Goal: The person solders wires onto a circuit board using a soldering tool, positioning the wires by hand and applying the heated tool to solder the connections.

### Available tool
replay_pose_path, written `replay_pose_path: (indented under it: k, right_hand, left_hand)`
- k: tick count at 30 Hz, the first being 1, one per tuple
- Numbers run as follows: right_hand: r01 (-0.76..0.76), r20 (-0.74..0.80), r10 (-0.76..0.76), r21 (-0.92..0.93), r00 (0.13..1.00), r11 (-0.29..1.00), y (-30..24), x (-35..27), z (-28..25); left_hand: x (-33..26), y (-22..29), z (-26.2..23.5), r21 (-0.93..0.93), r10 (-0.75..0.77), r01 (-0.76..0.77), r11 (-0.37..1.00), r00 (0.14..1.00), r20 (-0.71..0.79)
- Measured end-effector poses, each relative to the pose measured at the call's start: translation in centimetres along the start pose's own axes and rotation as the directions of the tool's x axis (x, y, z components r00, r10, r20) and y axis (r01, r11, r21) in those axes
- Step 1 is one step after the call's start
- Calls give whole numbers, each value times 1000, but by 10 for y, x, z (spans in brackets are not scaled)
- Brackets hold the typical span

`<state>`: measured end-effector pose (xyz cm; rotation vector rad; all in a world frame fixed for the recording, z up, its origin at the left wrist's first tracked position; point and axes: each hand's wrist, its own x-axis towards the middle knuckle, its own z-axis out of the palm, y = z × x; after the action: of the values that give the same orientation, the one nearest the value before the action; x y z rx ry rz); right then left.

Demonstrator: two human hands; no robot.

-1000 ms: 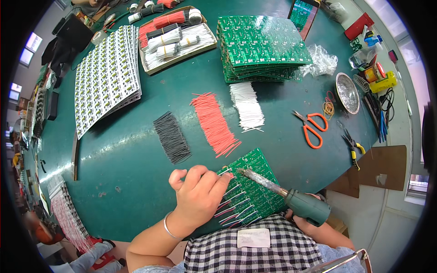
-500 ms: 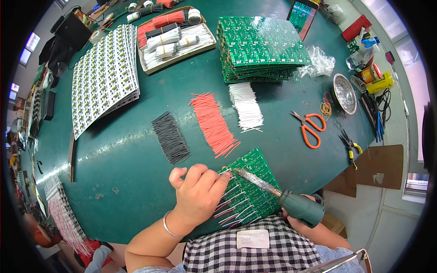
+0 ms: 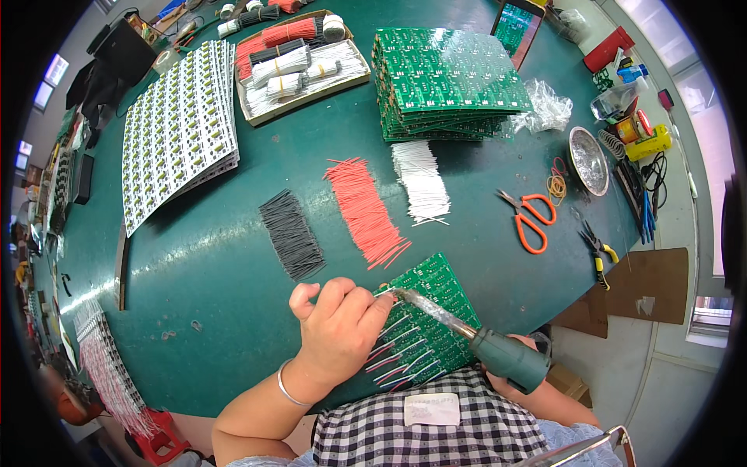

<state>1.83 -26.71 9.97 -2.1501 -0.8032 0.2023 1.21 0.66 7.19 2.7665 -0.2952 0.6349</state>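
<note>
White rectangular label [image 3: 432,409] on checked apron, bottom centre; crumpled clear plastic bag [image 3: 545,109] beside green board stack [image 3: 447,82].

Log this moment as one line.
left hand pinching wire on green circuit board | right hand holding soldering iron | tip at board

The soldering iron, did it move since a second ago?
Yes, a little. The soldering iron tip has slid toward the far corner of the green circuit board, nearer the red wires, held in the right hand.
</note>
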Motion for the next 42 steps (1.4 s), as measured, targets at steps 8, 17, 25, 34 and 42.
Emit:
replay_pose_path:
  k: [8,17,25,34,42]
  right_hand:
    - [-408,89,415,449,906,795,8,-29,2]
    - [-302,27,304,210,952,930,18,-49,13]
    - [-44,-31,46,69,998,997,18,-45,16]
    - [-384,-3,404,299,915,873,14,-48,20]
    - [-165,12,165,125,986,978,12,-37,20]
  left_hand:
    - [0,1,1,8,10,-10,1000,1000,-11]
    - [-1,4,1,33,28,-26,999,998,-62]
    - [-7,11,-1,16,90,-89,996,994,-62]
    - [-5,1,-5,-24,52,-54,998,995,-82]
    - [-3,-2,-4,-129,27,-33,991,999,-47]
